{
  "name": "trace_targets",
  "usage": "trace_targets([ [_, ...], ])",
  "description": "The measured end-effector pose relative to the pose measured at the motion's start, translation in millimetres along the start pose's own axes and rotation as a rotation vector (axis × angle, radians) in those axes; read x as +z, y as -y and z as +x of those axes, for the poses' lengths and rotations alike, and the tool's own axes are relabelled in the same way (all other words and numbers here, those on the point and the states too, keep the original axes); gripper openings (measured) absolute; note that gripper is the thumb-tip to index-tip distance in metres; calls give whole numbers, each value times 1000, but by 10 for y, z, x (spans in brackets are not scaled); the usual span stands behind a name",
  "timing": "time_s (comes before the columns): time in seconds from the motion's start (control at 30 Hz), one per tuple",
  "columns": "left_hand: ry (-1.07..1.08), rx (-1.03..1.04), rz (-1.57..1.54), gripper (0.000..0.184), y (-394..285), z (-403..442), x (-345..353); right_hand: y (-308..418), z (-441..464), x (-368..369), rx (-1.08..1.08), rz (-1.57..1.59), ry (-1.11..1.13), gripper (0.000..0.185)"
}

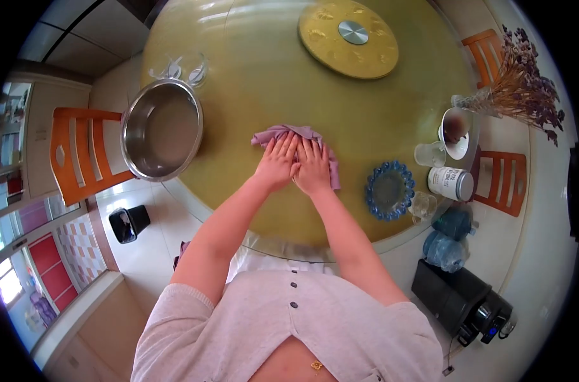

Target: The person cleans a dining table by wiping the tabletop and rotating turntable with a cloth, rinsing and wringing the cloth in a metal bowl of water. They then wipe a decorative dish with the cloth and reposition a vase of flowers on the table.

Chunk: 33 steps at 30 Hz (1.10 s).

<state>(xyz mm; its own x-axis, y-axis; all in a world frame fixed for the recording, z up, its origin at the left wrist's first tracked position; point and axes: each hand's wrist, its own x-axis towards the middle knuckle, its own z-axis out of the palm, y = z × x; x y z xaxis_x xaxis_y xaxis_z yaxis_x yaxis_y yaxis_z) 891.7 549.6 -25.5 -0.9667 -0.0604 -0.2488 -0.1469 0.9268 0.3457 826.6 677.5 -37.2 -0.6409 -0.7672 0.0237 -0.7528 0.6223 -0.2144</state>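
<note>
Spreading beneath both hands, a mauve cloth (332, 170) is lying crumpled on the round, glassy table (245, 89), inside the edge nearest the person. The left hand (276, 164) and the right hand (313, 168) are resting on it side by side, palms down, touching each other near the thumbs. The fingers of both hands are extending almost straight, pointing away from the body, and are covering the cloth from above rather than curling around it. Folds of the cloth are showing beyond the fingertips and alongside the right hand.

To the left, a steel basin (126, 143) is standing at the table's edge, with clear glassware (197, 75) sitting just beyond it. At the far side, a gold turntable (324, 41) is resting on the tabletop. To the right, a blue-rimmed dish (409, 191) is sitting beside a clear glass cup (423, 207); a white lidded jar (446, 182) is lying farther right, near a tumbler (430, 154) and a white bowl (462, 150).
</note>
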Motion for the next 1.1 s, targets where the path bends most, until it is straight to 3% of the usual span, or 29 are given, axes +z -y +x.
trace_targets([
  [0.1,-64,40,-2,70,65,84,29,32,-25,21,89,-47,111,61],
  [0.27,26,207,-79,65,15,-363,-3,146,-471,175,105,107,-281,40],
  [0.33,49,300,-153,63,103,-453,-41,192,-623,82,187,136,-312,30],
  [0.4,-110,297,-328,55,194,-443,-31,212,-571,-26,264,161,-343,20],
  [0.43,-112,305,-330,55,207,-390,-73,227,-453,-178,793,677,-227,20],
  [0.47,-248,9,-671,49,244,-282,-118,240,-344,-262,1309,1199,-76,22],
  [0.5,-375,-301,-1001,44,292,-153,-171,231,-298,-55,1292,1476,-494,34],
  [0.53,-499,-396,-1125,39,377,44,-137,200,-210,-11,1292,1477,-503,34],
  [0.6,-625,-482,-1247,34,590,467,-186,108,34,54,1351,2342,-753,42],
  [0.63,-513,-565,-1461,30,728,623,-256,-39,54,390,1143,2474,-666,46],
  [0.67,-388,-647,-1669,26,820,724,-304,-80,162,506,1140,2475,-676,46],
  [0.7,-380,-642,-1667,26,855,781,-352,-76,286,607,523,2936,-514,44],
  [0.73,-341,-692,-1696,23,878,827,-396,-19,389,632,-224,3227,-289,43],
  [0.77,-301,-742,-1724,20,893,859,-436,53,466,653,-230,3224,-304,43],
  [0.83,-290,-742,-1725,20,921,879,-433,293,710,446,1006,2742,-755,34],
  [1.0,-302,-737,-1765,19,903,860,-421,534,973,273,1143,2678,-709,16],
  [1.07,-312,-768,-1740,18,933,878,-424,425,759,115,1243,2261,-311,13],
  [1.1,-305,-755,-1745,18,938,883,-423,327,567,141,1145,2252,-275,25],
])
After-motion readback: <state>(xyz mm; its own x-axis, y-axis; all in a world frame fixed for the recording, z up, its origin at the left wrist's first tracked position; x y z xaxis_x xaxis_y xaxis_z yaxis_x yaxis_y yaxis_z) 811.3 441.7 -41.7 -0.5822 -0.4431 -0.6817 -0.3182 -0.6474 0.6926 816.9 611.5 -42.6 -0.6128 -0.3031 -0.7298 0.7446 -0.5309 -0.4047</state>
